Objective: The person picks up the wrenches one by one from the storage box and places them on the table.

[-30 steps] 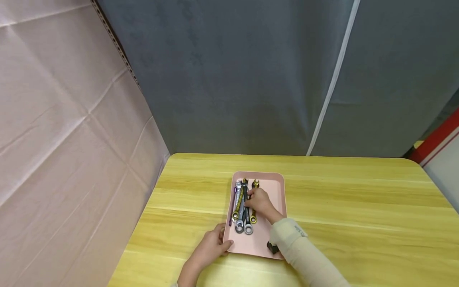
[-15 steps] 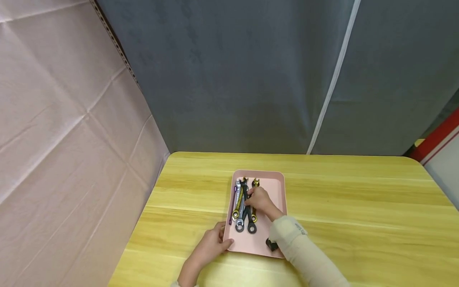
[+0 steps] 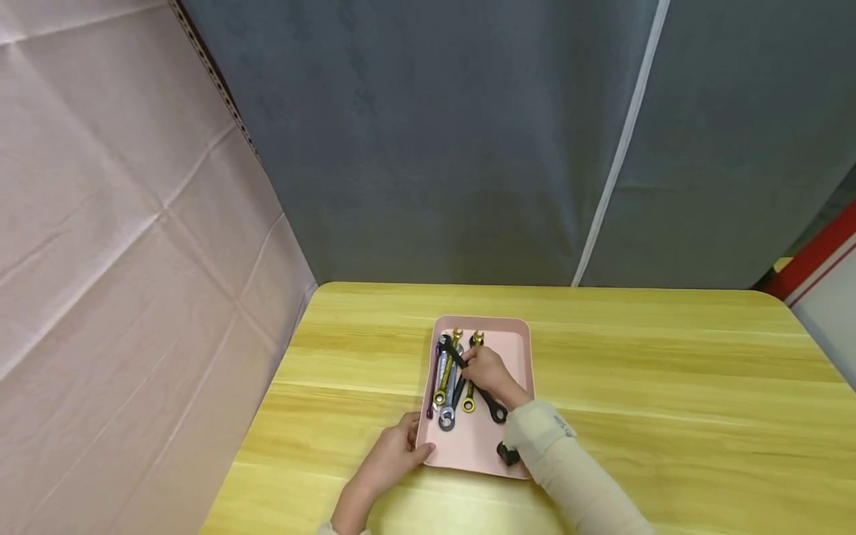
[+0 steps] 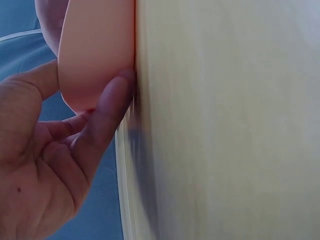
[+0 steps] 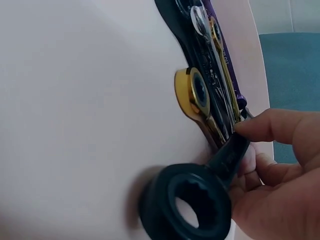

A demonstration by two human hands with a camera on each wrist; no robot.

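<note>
two hands (image 3: 391, 459), one tray (image 3: 464, 457), one held black wrench (image 5: 227, 162), two gold wrenches (image 3: 447, 369)

Can't read any text from here: marks on purple wrench (image 5: 227, 61), silver wrench (image 3: 442, 367), right cuff (image 3: 564, 426) too small.

Cloth-screened work area, grey fabric (image 3: 435, 148), table (image 3: 669, 386)

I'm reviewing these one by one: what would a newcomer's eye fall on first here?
Probably the pink tray on the yellow wood-grain table, with shiny wrenches bunched toward its left side in the head view. Next, the right hand inside the tray, holding a black wrench whose ring end looms large in the right wrist view. The left hand grips the tray's near left corner.
</note>
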